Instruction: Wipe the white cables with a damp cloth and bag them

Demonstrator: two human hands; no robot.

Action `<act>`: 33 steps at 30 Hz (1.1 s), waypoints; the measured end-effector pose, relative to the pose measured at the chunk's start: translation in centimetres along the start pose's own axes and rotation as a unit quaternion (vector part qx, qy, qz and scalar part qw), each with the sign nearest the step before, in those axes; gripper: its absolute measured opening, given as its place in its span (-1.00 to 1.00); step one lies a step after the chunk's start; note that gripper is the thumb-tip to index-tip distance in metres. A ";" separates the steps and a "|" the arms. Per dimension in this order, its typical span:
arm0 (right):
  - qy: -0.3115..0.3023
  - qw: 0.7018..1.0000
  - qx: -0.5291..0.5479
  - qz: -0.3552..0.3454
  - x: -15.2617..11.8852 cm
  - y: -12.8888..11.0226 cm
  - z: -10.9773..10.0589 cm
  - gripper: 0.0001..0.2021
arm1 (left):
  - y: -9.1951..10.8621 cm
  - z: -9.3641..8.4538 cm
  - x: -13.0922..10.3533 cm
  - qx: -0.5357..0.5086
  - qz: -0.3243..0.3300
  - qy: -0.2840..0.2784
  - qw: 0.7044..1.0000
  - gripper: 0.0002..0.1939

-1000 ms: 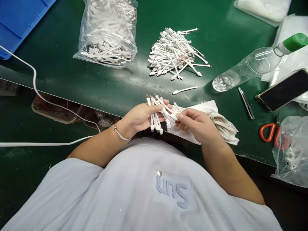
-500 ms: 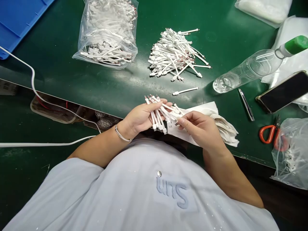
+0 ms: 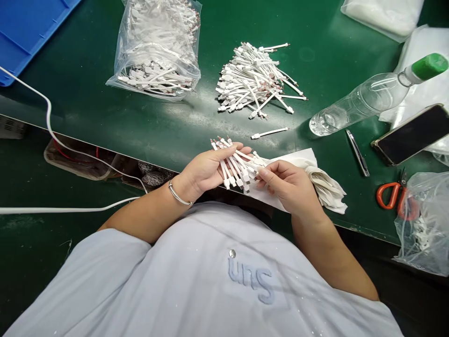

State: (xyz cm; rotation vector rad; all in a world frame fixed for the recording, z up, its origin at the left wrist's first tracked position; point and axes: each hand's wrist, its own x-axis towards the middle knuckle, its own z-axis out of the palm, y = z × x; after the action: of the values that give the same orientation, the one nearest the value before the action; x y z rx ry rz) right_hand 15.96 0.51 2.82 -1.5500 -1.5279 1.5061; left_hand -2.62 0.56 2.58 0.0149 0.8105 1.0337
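Note:
A fanned bunch of short white USB cables point(image 3: 234, 167) lies across my left hand point(image 3: 206, 171), its thumb pressed down over them. Red wire ends point away from me and the plugs toward me. At the bunch's right side, my right hand point(image 3: 289, 185) pinches a cable's plug end between thumb and fingers; its other fingers curl underneath. Beyond the hands, one single cable point(image 3: 270, 133) rests on the green table point(image 3: 206, 121). Farther back is a loose pile of the same cables point(image 3: 250, 79).
A clear bag of cables point(image 3: 157, 51) stands back left, near a blue bin point(image 3: 31, 32). White cloth point(image 3: 326, 187) lies beside my right hand. Rightward are a plastic bottle point(image 3: 365, 103), a utility knife point(image 3: 358, 153), a phone point(image 3: 414, 133), orange-handled scissors point(image 3: 389, 196) and a plastic bag point(image 3: 426, 220).
My right hand has shifted slightly left, closer to the bunch. The cables in my left hand have spread differently, their plug ends now bunched more to the right.

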 end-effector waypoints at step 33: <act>-0.129 0.981 0.115 0.091 -2.2 0.5 2.0 -0.61 | 0.0 -0.9 -0.2 -0.020 -0.023 -0.049 0.998 -0.77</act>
State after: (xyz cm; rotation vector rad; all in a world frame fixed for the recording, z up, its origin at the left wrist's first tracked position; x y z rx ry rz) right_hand 14.90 -2.27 2.59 -1.4344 -1.3141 1.9772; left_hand -3.22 0.09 2.13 0.0128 0.6972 0.9988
